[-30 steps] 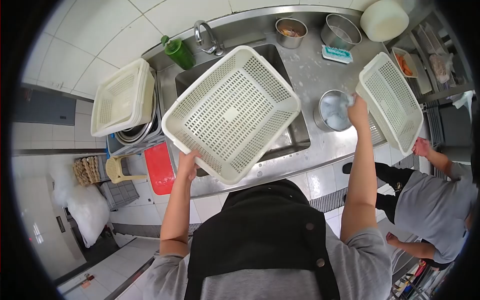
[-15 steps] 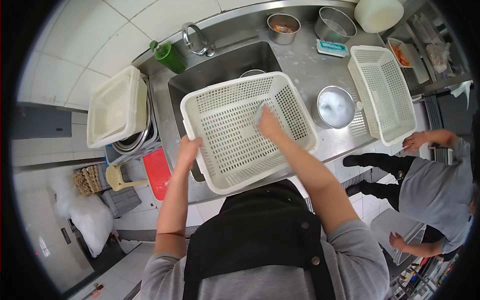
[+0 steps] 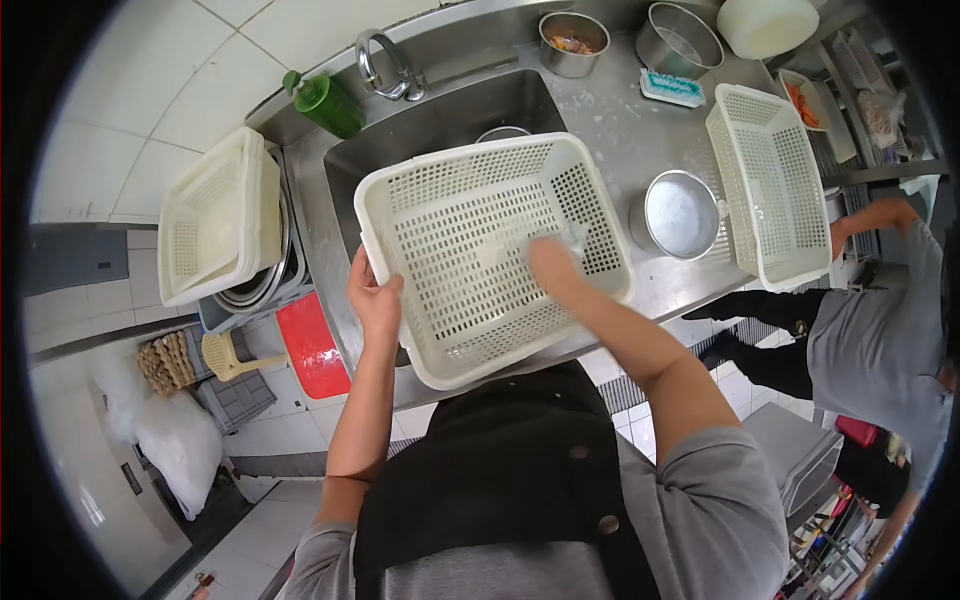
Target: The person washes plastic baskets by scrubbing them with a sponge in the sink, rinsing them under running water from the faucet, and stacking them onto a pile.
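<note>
A white perforated plastic basket (image 3: 470, 325) sits tilted over the front of the sink, its open side facing me. My left hand (image 3: 376, 300) grips its left rim, thumb on the inside and fingers behind. Inside the basket, my right hand (image 3: 556, 268) presses toward the right part of the bottom, closed on a small pale scrubbing pad (image 3: 574, 238). Motion smears the pad, so its exact material is unclear. To the right of the basket stands a round metal pot (image 3: 680, 215) with cloudy liquid in it.
Behind are the sink (image 3: 350, 165), faucet (image 3: 385, 70) and green pump bottle (image 3: 325, 105). Another white basket (image 3: 770, 185), a turquoise brush (image 3: 672, 88) and metal pots (image 3: 680, 42) stand right. Stacked baskets (image 3: 215, 220) stand left. A co-worker (image 3: 870, 330) is at the right.
My right hand has moved a little right and down inside the basket with the pad. My left hand keeps its hold on the rim. The co-worker has shifted, reaching an arm toward the shelf.
</note>
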A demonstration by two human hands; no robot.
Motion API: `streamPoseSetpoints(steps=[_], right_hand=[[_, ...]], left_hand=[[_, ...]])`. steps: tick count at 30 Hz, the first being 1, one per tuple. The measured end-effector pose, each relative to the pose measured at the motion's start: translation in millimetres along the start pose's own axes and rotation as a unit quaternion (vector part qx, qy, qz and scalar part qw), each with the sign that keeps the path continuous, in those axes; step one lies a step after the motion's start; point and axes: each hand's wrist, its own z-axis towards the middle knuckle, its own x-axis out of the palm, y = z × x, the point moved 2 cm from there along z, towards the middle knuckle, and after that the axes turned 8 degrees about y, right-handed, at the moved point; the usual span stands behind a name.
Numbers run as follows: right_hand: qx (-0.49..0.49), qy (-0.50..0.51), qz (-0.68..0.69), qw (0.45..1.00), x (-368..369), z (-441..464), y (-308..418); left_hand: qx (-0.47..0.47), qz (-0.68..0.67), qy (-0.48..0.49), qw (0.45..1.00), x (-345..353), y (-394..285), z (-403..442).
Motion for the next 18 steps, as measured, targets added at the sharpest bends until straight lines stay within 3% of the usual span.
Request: streamPoseSetpoints(steps=[2,4,5,7,8,10,13,14,15,17,18], right_hand=[[-0.17,0.003,-0.112,0.979,45,-13,70],[-0.277,-0.059,-0.016,0.959,41,-44,130],[-0.277,-0.057,-0.015,0.959,39,-41,123],[-0.157,-0.01,-0.042,0.987,27,-21,78],[-0.121,-0.081,-0.028,0.989,18,-9,37],[-0.014,-0.071,-0.097,0.993,9,8,-49],[0.027,0.004,-0.156,0.987,21,-15,-42],[-0.126,-0.034,-0.149,0.98,39,-24,-18],[-0.101,-0.004,-0.129,0.987,57,-23,22],[-0.234,-0.02,-0.048,0.971,48,-57,116],[-0.234,-0.021,-0.048,0.971,50,-60,119]], left_hand=[[-0.003,0.007,-0.002,1.0,1,0,3],[-0.004,0.014,-0.008,1.0,1,-3,5],[-0.002,0.014,-0.003,1.0,1,-4,4],[-0.004,0.013,0.001,1.0,-1,-2,2],[-0.001,0.012,0.001,1.0,-1,-1,1],[-0.003,0.011,-0.005,1.0,-2,2,-3],[0.036,0.007,-0.003,0.999,0,-1,-3],[0.036,0.01,-0.007,0.999,1,-3,-4],[0.036,0.012,-0.01,0.999,3,-3,-3],[0.04,0.01,0.002,0.999,1,-2,-1],[0.05,0.01,0.015,0.999,1,-3,2]])
